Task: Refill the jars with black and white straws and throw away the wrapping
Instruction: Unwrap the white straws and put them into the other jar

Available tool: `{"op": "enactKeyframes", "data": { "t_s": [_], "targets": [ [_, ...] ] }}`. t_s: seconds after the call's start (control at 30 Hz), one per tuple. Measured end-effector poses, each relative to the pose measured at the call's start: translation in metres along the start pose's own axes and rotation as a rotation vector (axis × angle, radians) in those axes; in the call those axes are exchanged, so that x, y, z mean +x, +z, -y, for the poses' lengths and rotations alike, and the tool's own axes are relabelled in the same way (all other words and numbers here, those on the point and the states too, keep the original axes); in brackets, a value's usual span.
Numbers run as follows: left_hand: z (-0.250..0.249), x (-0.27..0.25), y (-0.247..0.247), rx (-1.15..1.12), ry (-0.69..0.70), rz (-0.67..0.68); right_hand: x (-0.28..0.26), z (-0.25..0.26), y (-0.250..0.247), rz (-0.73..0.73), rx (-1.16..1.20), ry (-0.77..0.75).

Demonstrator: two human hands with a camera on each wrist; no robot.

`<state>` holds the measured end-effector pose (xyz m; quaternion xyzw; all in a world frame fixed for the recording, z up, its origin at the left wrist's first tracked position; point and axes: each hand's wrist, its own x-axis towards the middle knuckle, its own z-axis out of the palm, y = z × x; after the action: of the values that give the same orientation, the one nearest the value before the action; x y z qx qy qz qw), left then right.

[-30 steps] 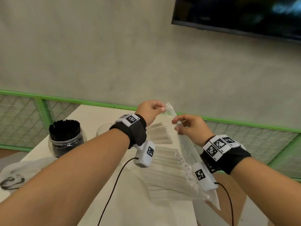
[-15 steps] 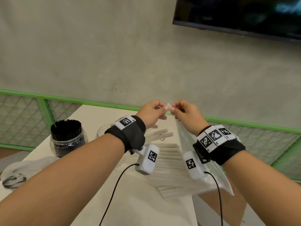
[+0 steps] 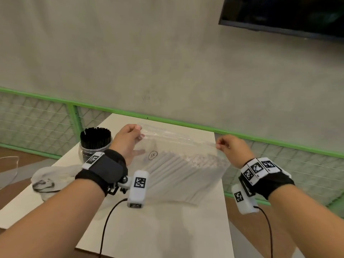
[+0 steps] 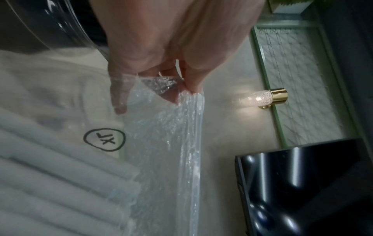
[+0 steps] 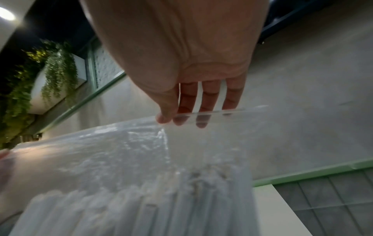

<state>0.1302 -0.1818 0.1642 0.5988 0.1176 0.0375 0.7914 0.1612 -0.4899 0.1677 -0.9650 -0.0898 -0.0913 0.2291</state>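
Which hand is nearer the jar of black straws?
Left. The left hand pinches the bag at its left corner, just right of the jar of black straws. The right hand pinches the opposite corner, across the bag's full width.

Clear bag [image 3: 178,146] of white straws [image 3: 178,170], aloft

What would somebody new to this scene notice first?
Most striking is the clear plastic bag of white straws, stretched wide above the white table between the left hand and right hand, each pinching a top corner. Next comes the jar packed with black straws, at the table's left edge beside the left hand.
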Motion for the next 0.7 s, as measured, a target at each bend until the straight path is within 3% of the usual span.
{"op": "enactKeyframes", "data": {
  "t_s": [0.27, 0.7],
  "targets": [
    [0.012, 0.005, -0.040, -0.013, -0.021, -0.121, 0.004, -0.011, 0.020, 0.050, 0.004, 0.069],
    [0.013, 0.012, -0.043, 0.052, 0.020, -0.116, -0.003, -0.026, 0.010, 0.080, 0.070, 0.126]
  ]
}}
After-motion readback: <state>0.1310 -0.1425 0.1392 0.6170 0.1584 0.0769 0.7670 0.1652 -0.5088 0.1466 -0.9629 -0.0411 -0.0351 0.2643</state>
